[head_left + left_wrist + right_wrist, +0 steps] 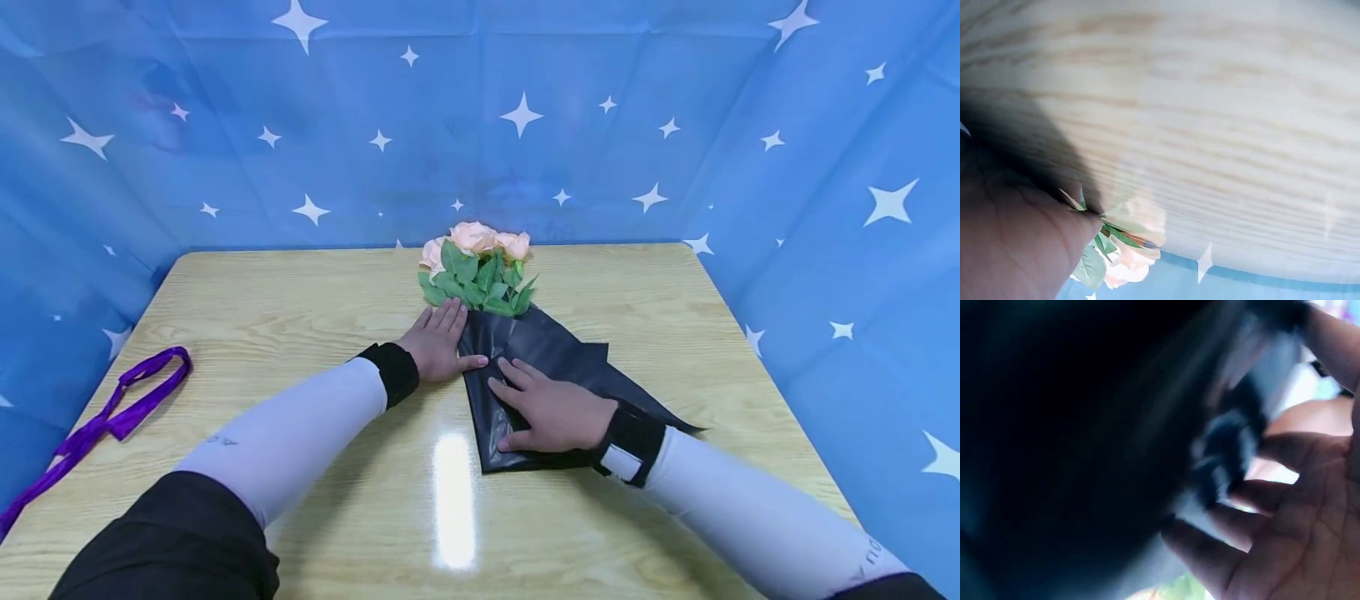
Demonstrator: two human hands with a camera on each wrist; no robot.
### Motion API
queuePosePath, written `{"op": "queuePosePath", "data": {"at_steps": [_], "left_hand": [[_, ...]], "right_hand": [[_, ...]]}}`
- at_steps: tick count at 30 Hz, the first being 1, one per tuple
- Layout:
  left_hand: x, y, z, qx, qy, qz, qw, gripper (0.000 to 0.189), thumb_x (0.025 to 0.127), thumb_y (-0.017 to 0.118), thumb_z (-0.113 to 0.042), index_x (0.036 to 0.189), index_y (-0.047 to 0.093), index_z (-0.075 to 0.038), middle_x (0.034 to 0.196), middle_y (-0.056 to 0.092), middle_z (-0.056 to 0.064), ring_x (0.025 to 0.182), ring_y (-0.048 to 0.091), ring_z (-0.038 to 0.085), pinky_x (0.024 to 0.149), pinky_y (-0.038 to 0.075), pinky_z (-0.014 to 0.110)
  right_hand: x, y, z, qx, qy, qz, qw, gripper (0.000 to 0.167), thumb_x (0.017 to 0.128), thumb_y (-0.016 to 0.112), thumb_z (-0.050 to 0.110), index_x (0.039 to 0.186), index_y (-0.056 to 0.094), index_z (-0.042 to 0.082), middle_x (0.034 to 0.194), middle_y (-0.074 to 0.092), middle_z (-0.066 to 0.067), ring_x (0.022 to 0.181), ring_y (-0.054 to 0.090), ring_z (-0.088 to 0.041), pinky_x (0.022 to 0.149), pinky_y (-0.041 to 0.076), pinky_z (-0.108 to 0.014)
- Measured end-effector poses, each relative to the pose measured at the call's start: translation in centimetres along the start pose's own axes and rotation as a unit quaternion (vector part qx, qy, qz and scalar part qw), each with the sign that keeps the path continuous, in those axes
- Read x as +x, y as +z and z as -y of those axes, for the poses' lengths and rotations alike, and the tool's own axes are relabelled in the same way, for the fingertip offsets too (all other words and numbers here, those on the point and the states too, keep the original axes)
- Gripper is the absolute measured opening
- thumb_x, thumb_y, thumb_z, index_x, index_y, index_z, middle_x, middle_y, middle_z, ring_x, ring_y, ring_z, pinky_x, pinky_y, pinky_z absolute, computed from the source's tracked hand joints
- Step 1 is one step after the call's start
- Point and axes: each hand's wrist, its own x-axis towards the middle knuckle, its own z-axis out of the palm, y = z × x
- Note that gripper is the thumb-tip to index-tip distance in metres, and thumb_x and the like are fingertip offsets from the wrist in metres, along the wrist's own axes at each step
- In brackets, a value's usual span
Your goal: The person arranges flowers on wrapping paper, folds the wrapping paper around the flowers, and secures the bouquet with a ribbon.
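A bouquet of pale pink artificial-looking roses (474,237) with green leaves (480,279) lies near the far table edge. Its lower part is covered by black wrapping paper (555,337) folded across it, so the stems are hidden. My left hand (441,343) rests at the paper's upper left edge, just below the leaves, fingers straight and thumb reaching onto the paper. Spread over the front fold is my right hand (557,412), pressing the paper with extended fingers. In the left wrist view the hand (1016,247) partly covers the roses (1129,259). Dark, blurred paper (1072,437) fills much of the right wrist view.
A purple ribbon (82,437) with a loop trails along the left side of the wooden table (315,292). A blue curtain with white stars (450,125) stands behind and on both sides. The paper's pointed corner (678,423) extends to the right, past the right wrist.
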Motion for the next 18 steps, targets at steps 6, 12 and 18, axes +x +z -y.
{"op": "queuePosePath", "data": {"at_steps": [6, 12, 18], "left_hand": [[-1.0, 0.1, -0.3, 0.002, 0.015, -0.032, 0.9994, 0.1, 0.101, 0.029, -0.076, 0.166, 0.001, -0.005, 0.176, -0.003, 0.013, 0.163, -0.006, 0.028, 0.132, 0.003, 0.05], [-2.4, 0.5, -0.9, 0.018, 0.056, -0.069, 0.9959, 0.085, 0.109, 0.028, -0.061, 0.166, 0.006, -0.002, 0.175, 0.001, 0.016, 0.164, -0.002, 0.031, 0.132, 0.007, 0.051], [-4.6, 0.8, -2.5, 0.015, 0.093, -0.039, 0.9947, 0.08, 0.111, 0.028, -0.055, 0.164, 0.011, 0.002, 0.174, 0.004, 0.021, 0.163, 0.001, 0.035, 0.132, 0.01, 0.051]], "right_hand": [[2.6, -1.1, -0.7, -0.026, 0.034, 0.084, 0.9955, 0.104, 0.094, 0.056, 0.072, 0.169, 0.005, 0.02, 0.177, -0.002, -0.004, 0.164, 0.003, -0.027, 0.126, 0.027, -0.059], [3.0, -0.9, -0.4, -0.057, 0.034, 0.074, 0.995, 0.108, 0.092, 0.057, 0.075, 0.169, 0.006, 0.018, 0.177, 0.001, -0.004, 0.164, 0.009, -0.024, 0.126, 0.025, -0.06], [3.0, -0.8, -0.7, -0.057, 0.039, 0.066, 0.9955, 0.109, 0.092, 0.059, 0.074, 0.168, 0.009, 0.015, 0.177, 0.004, -0.005, 0.164, 0.01, -0.024, 0.127, 0.028, -0.053]]}}
